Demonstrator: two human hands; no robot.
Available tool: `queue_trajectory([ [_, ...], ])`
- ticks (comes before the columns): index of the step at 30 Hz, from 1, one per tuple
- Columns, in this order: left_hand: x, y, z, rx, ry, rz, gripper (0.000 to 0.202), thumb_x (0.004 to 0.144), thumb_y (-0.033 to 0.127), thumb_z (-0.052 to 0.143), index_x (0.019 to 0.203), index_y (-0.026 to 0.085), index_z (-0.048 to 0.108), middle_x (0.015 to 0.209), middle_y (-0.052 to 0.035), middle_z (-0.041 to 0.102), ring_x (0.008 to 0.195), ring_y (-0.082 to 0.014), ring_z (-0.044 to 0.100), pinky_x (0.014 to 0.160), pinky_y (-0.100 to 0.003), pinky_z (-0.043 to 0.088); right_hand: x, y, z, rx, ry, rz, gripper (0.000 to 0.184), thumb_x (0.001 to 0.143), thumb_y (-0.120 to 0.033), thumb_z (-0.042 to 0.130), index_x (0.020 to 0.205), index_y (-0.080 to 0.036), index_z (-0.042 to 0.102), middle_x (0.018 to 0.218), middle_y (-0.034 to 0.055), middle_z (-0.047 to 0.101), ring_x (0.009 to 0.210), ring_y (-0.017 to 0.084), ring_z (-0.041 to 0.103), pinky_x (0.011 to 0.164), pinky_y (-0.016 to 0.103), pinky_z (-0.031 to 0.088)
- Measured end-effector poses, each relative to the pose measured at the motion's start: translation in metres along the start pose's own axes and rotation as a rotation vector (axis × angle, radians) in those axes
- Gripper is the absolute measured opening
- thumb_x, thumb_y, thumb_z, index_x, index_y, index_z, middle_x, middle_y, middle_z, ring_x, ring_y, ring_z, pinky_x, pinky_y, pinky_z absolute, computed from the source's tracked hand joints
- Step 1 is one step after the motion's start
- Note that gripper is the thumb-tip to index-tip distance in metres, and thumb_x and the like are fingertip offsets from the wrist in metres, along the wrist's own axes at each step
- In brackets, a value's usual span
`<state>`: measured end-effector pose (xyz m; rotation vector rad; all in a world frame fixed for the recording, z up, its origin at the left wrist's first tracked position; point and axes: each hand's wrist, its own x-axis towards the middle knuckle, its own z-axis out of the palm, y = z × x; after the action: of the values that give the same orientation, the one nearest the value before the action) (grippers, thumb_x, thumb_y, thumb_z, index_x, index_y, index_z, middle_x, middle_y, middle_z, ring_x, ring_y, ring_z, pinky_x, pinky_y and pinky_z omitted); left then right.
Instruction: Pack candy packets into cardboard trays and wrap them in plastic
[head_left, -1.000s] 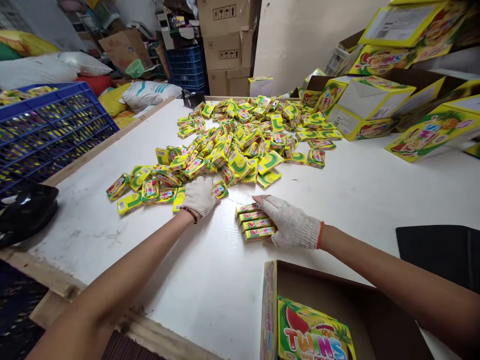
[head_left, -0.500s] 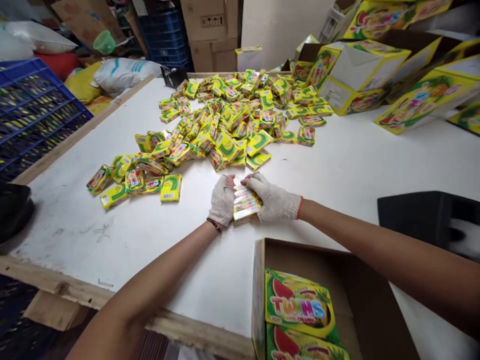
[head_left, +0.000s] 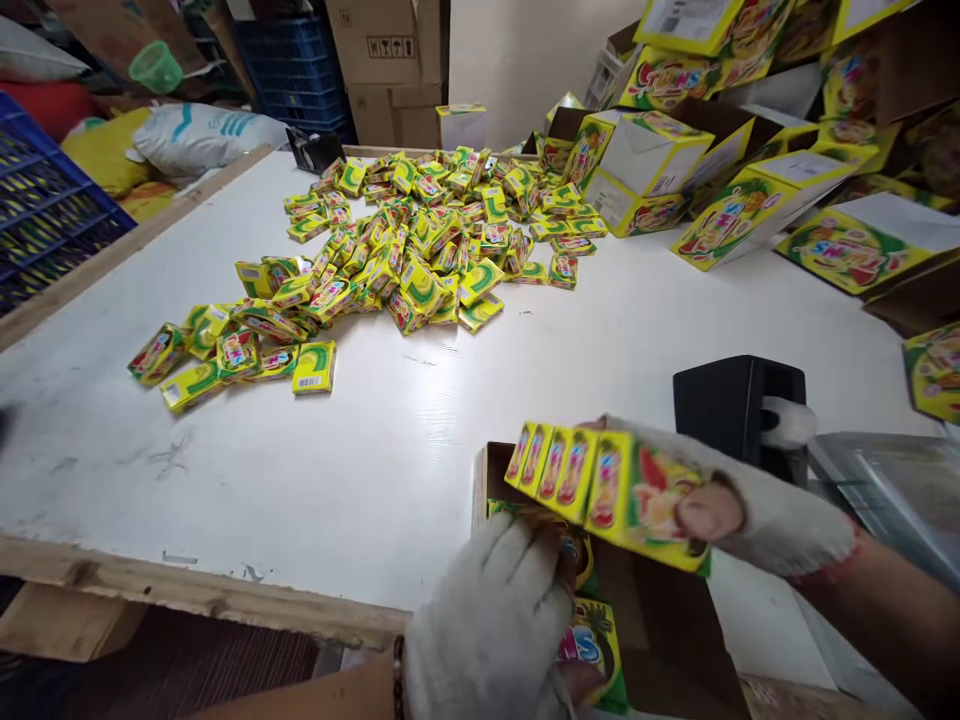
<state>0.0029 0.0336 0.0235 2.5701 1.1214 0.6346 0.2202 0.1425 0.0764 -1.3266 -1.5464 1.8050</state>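
Observation:
My right hand [head_left: 750,505], in a white knit glove with bare fingertips, is closed around a row of several small yellow candy boxes [head_left: 577,475] standing side by side. The row is tilted above an open brown carton [head_left: 667,640] at the table's front edge. My left hand [head_left: 487,620], gloved the same way, reaches into the carton's left side. Its fingers and thumb are bent around a "TWINS" candy pack [head_left: 600,640] lying inside. My left fingertips are partly hidden behind the glove and the packs.
A heap of loose candy boxes [head_left: 405,240] covers the table's far middle. Empty printed cartons [head_left: 750,210] are piled at the back right. A black tape dispenser [head_left: 712,405] stands right of my right hand. Blue crates [head_left: 52,210] are at the left.
My hands have parted and come nearer. The right hand has carried the row of candy boxes from the table's middle to above the carton; the left has moved into the carton. The view has turned right.

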Motion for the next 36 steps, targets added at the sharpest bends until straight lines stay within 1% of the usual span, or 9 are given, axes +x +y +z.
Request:
queue_trajectory([
  [3,-0.007,-0.001,0.019,0.049,-0.057,0.003,0.056,0.082,0.06,0.064,0.114,0.014,0.069,0.119,-0.0132,0.071,0.111,-0.0303,0.064,0.107,-0.046,0.049,-0.003,0.01,0.003,0.149,-0.146,0.155,0.079,0.053,-0.055,0.087,0.122,-0.023,0.066,0.114,0.0133,0.072,0.098,0.034,0.071,0.084,0.047,0.059],
  [6,-0.014,-0.004,0.027,0.061,-0.041,-0.01,0.052,0.083,0.058,0.062,0.109,0.015,0.071,0.116,-0.013,0.072,0.107,-0.0301,0.066,0.106,-0.048,0.049,-0.001,0.012,0.002,0.075,-0.122,0.163,0.073,0.057,-0.043,0.087,0.123,-0.02,0.066,0.114,0.0129,0.073,0.1,0.034,0.071,0.084,0.046,0.059],
  [13,-0.017,-0.003,0.036,0.114,0.073,0.045,0.06,0.086,0.057,0.054,0.118,0.009,0.069,0.117,-0.0158,0.073,0.11,-0.0307,0.066,0.103,-0.046,0.052,0.01,0.029,0.012,0.224,-0.026,0.273,0.07,0.063,-0.047,0.084,0.124,-0.018,0.065,0.115,0.0135,0.073,0.102,0.032,0.071,0.093,0.045,0.057],
  [19,-0.025,-0.003,0.048,0.087,0.212,0.035,0.06,0.088,0.058,0.052,0.121,0.01,0.067,0.122,-0.0141,0.072,0.115,-0.0308,0.065,0.107,-0.045,0.05,0.026,0.04,0.038,0.228,0.024,0.209,0.067,0.065,-0.057,0.08,0.117,-0.016,0.068,0.101,0.0133,0.075,0.094,0.03,0.071,0.088,0.045,0.057],
  [24,-0.009,-0.004,0.013,0.001,0.237,0.043,0.051,0.092,0.055,0.05,0.114,0.013,0.069,0.115,-0.0131,0.073,0.108,-0.0268,0.066,0.104,-0.043,0.051,0.016,0.038,0.037,-0.235,0.207,0.13,0.049,0.073,-0.053,0.074,0.109,-0.019,0.069,0.096,0.0046,0.074,0.092,0.026,0.067,0.079,0.036,0.055],
  [28,0.015,-0.013,-0.02,0.073,0.082,-0.149,0.05,0.089,0.052,0.056,0.119,0.014,0.068,0.123,-0.0169,0.068,0.119,-0.0361,0.059,0.109,-0.059,0.043,0.021,0.03,0.039,-0.538,0.225,0.068,0.032,0.081,-0.05,0.064,0.095,-0.021,0.067,0.082,0.0006,0.071,0.081,0.022,0.065,0.068,0.031,0.052],
  [31,0.018,-0.021,-0.023,0.098,-0.003,-0.207,0.042,0.086,0.043,0.063,0.112,0.011,0.07,0.118,-0.0184,0.07,0.118,-0.04,0.059,0.11,-0.066,0.04,0.022,0.029,0.043,-0.546,0.189,0.077,0.034,0.08,-0.052,0.065,0.093,-0.021,0.065,0.083,0.0015,0.071,0.079,0.022,0.065,0.066,0.032,0.052],
  [33,0.009,-0.028,-0.016,-0.018,0.072,-0.211,0.036,0.088,0.037,0.061,0.114,0.014,0.069,0.121,-0.0164,0.069,0.121,-0.0369,0.059,0.112,-0.064,0.04,0.015,0.035,0.044,-0.399,0.196,0.044,0.047,0.079,-0.055,0.066,0.109,-0.02,0.062,0.094,0.0041,0.072,0.086,0.024,0.067,0.072,0.035,0.056],
  [36,-0.008,-0.038,0.001,-0.328,0.353,-0.348,0.039,0.094,0.035,0.054,0.13,0.021,0.062,0.138,-0.0127,0.061,0.132,-0.0297,0.054,0.115,-0.054,0.042,-0.004,0.051,0.045,-0.142,0.349,-0.011,0.067,0.086,-0.061,0.057,0.138,-0.022,0.043,0.113,0.0102,0.069,0.103,0.027,0.067,0.088,0.042,0.058],
])
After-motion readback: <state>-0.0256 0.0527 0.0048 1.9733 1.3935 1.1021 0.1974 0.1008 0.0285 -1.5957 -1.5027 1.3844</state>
